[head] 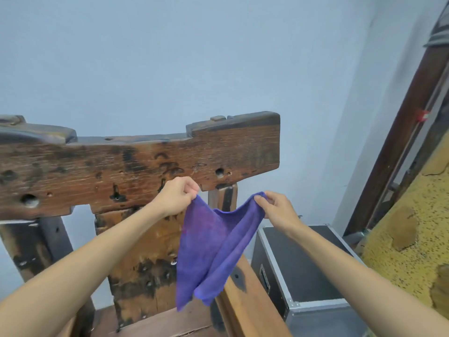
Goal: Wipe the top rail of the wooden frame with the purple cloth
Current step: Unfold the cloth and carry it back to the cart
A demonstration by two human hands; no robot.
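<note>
A pale blue wall point(170, 57) backs the wooden frame point(136, 239), whose dark, worn top rail point(136, 164) carries faded black marks I cannot read. A black metal-edged case point(298, 268) sits on the floor right of the frame. In front of the rail, below its top edge, hangs the purple cloth point(211, 246), the left hand point(176, 197) pinching one upper corner, the right hand point(279, 210) the other.

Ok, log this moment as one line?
left hand: pinching cloth corner | right hand: pinching other corner | cloth: hanging, off top rail | wiping: not started
</note>
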